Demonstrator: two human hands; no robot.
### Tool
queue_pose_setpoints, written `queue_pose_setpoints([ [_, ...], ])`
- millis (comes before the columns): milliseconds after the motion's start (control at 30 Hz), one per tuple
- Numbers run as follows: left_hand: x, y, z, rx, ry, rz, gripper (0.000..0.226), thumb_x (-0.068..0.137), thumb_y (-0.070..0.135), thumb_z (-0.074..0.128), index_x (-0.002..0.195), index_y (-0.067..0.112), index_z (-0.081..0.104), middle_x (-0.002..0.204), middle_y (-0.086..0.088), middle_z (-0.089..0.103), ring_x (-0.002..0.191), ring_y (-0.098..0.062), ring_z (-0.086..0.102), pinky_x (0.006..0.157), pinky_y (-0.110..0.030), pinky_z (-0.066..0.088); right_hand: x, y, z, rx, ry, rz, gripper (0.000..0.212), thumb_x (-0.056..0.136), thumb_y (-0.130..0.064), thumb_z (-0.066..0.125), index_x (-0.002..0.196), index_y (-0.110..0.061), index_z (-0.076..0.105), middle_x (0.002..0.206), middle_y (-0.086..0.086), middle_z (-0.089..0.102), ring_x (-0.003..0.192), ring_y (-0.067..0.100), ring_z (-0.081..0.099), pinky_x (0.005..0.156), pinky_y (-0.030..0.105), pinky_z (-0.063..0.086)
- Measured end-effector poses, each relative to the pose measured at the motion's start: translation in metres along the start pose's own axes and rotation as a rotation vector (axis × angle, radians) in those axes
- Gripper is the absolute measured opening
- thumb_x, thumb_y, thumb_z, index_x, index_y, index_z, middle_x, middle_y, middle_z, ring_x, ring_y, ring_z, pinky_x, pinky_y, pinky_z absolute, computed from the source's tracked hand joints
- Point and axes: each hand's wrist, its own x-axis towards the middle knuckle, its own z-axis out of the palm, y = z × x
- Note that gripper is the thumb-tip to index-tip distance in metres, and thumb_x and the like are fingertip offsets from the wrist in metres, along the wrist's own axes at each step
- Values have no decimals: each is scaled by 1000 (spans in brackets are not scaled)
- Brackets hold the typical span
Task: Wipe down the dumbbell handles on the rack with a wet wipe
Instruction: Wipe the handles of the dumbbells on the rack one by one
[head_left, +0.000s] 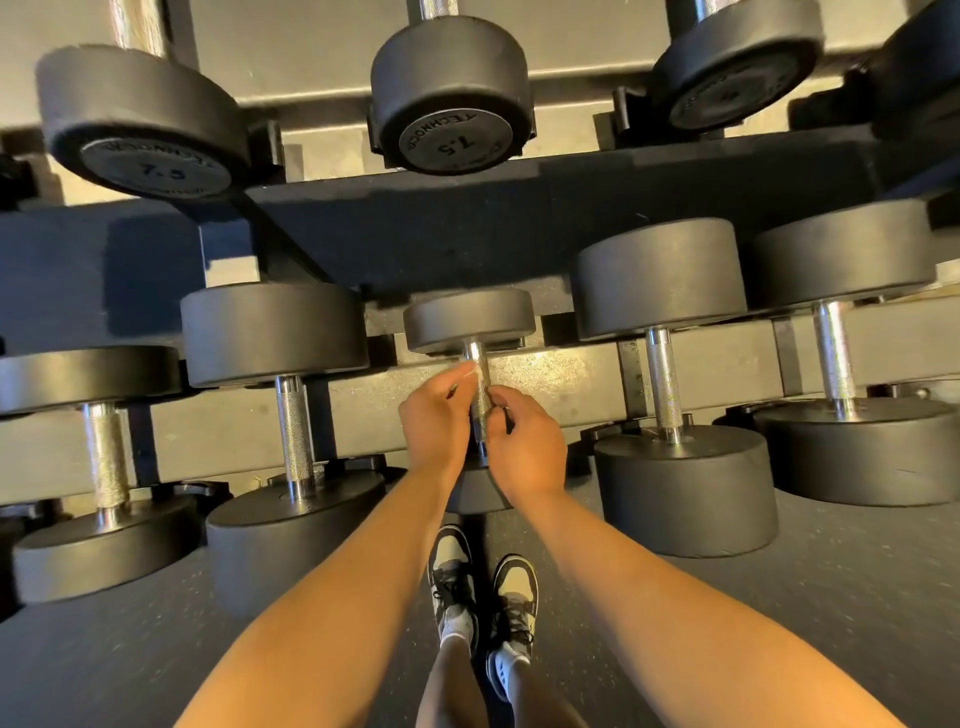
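Two-tier rack (519, 218), seen from above. The upper tier carries black round-headed dumbbells, and two end faces read 7.5 (447, 140). The lower tier has a row of dumbbells lying front to back, chrome knurled grips showing between the heads. A small dumbbell (470, 319) sits mid-row, flanked by a bigger left neighbour (293, 431) and a bigger right neighbour (662, 384), each near it but not touching. The upper shelf beam overhangs the far heads of the lower row, while the grips lie open to reach from the front. The floor (831, 597) is dark speckled matting, with two black-and-white shoes (457, 571) below, toes toward the rack. Both bare forearms run up from the bottom edge and converge on the small dumbbell, and the wrists cover most of its near head. The left hand (434, 421) is on the left of the handle (480, 400), back of the hand up, fingers curled. Its fingertips pinch a white wipe (470, 370) against the upper part of the handle, just below the far head. Only a small corner of the wipe shows. The right hand (524, 436) is on the handle's right side and slightly nearer, knuckles up, with its fingers curled in and gripping the handle at mid-length. A small dark item shows at its fingers, but what it is cannot be told. The two hands sit close together, with bare knurling visible between them.
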Motion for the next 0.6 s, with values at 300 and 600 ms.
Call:
queue_pose_setpoints([
  [300,-17,-7,-3,42,-89,-52,22,98,22,65,118,22,76,108,13,74,96,8,66,88,-8,49,3,-1,-3,24,-2,15,30,102,-23,48,126,-32,63,119,-12,66,100,6,60,91,32,54],
  [600,-3,14,5,-74,-12,-34,24,99,18,63,121,21,72,108,17,71,91,21,60,90,-8,49,5,1,-1,39,-22,28,29,100,-26,50,125,-31,64,118,-12,66,104,9,62,94,39,54],
])
